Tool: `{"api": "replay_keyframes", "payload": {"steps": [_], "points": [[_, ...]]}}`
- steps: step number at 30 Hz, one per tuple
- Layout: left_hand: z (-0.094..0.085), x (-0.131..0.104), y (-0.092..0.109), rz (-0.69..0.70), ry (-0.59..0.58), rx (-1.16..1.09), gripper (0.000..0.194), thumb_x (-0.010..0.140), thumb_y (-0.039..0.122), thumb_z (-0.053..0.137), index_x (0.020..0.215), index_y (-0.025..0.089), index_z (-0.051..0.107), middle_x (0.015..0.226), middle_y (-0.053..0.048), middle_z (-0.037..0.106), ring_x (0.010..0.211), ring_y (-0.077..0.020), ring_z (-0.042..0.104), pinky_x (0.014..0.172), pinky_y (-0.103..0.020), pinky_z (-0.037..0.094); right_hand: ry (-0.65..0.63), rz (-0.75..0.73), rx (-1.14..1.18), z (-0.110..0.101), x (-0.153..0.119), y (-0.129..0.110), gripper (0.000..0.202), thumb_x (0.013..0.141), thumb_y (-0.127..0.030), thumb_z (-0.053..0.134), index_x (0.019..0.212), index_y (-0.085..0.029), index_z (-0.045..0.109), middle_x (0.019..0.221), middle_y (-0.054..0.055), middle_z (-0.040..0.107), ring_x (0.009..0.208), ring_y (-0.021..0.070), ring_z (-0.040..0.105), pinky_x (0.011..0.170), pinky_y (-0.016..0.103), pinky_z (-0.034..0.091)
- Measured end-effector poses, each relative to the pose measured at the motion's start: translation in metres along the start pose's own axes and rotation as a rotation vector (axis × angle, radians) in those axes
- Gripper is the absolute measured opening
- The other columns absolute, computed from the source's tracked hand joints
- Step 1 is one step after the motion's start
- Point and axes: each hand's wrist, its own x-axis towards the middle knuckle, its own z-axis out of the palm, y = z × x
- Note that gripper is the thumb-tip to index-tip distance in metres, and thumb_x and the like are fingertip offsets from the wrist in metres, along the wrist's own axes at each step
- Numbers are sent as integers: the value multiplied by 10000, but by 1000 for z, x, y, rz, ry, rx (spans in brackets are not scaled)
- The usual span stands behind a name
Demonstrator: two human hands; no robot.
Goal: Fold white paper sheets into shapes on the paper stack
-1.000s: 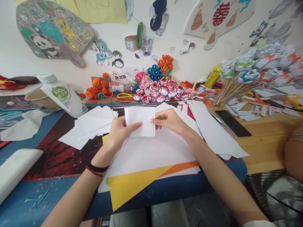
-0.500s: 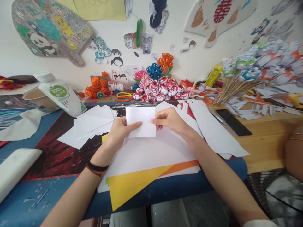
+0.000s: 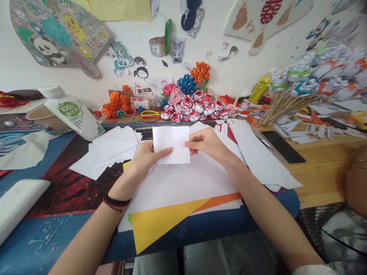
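Observation:
A square of white paper (image 3: 174, 139) is held up over the desk between both hands. My left hand (image 3: 147, 156) grips its left side, with the thumb lying across the front and the fingers hidden behind. At the right edge my right hand (image 3: 204, 143) pinches the same paper between thumb and fingers. Beneath it lies a large white sheet (image 3: 183, 187), over yellow paper (image 3: 163, 221) and orange paper (image 3: 219, 201). To the left of my left hand is a loose pile of white paper pieces (image 3: 111, 147).
Long white strips (image 3: 258, 156) lie right, beside a black phone-like slab (image 3: 282, 147). A white bottle (image 3: 74, 114) leans at back left. Red-and-white paper flowers (image 3: 197, 107) line the back, and stick-mounted flowers (image 3: 304, 80) stand right. Another person's arm (image 3: 355, 183) is at the right edge.
Almost nothing differs. The view has shifted slightly, and both hands keep the same hold on the white paper square.

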Motion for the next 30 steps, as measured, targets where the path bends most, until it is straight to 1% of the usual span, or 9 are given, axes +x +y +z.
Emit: {"api": "replay_keyframes", "payload": {"steps": [6, 11, 13, 18, 21, 23, 25, 27, 30], "points": [[-1, 1, -1, 16, 8, 42, 483, 633, 418, 853, 990, 113, 738, 1035, -148, 752, 882, -278, 715, 750, -349, 569, 6, -7, -4, -3, 0, 1, 393, 631, -488, 829, 616, -122, 687, 533, 43, 645, 478, 121, 593, 478, 238, 475], [2, -1, 3, 103, -6, 25, 521, 654, 407, 842, 1078, 133, 713, 1091, -134, 740, 947, -279, 704, 803, -355, 567, -5, -24, -8, -3, 0, 0, 409, 630, -516, 822, 622, -128, 691, 545, 42, 647, 491, 126, 597, 481, 242, 477], [4, -2, 3, 113, -1, 8, 548, 635, 399, 855, 1094, 138, 709, 1112, -134, 734, 968, -291, 700, 819, -373, 570, -31, -24, -13, 0, 0, -1, 416, 624, -521, 823, 612, -128, 687, 541, 40, 643, 494, 128, 602, 483, 241, 474], [3, 0, -1, 45, 49, -35, 571, 549, 398, 898, 1016, 112, 736, 1040, -143, 753, 914, -303, 715, 809, -391, 581, -63, -26, -22, 4, 1, 1, 410, 622, -516, 823, 610, -129, 687, 533, 33, 636, 490, 127, 603, 479, 235, 467], [-4, 4, -1, 43, 64, -44, 524, 552, 409, 896, 956, 113, 744, 950, -127, 767, 839, -271, 723, 765, -362, 584, -44, -33, -24, -1, 2, 3, 391, 640, -489, 822, 603, -125, 684, 529, 33, 635, 483, 118, 591, 474, 227, 453], [-10, 7, 0, 61, 98, -30, 429, 561, 392, 896, 858, 124, 741, 852, -99, 769, 750, -219, 712, 685, -301, 570, -26, -46, -28, -6, 2, 4, 381, 656, -469, 820, 591, -122, 678, 529, 35, 635, 483, 114, 585, 479, 226, 451], [-15, 8, 3, 90, 141, -5, 349, 568, 364, 896, 758, 130, 721, 756, -71, 756, 657, -161, 678, 606, -239, 528, -11, -55, -32, -10, 2, 5, 371, 666, -454, 820, 590, -121, 675, 531, 36, 636, 484, 114, 582, 484, 228, 453], [-18, 9, 5, 122, 170, 14, 318, 569, 345, 896, 710, 129, 709, 696, -57, 739, 602, -125, 642, 563, -208, 490, -4, -57, -30, -12, 2, 5, 360, 671, -443, 820, 598, -121, 678, 533, 36, 638, 484, 116, 581, 485, 230, 454], [-16, 9, 6, 164, 208, 16, 320, 554, 344, 899, 678, 123, 704, 643, -50, 716, 559, -112, 605, 526, -204, 459, 1, -65, -16, -11, 2, 5, 358, 672, -443, 818, 593, -126, 674, 529, 30, 628, 483, 117, 576, 487, 235, 456]]}}
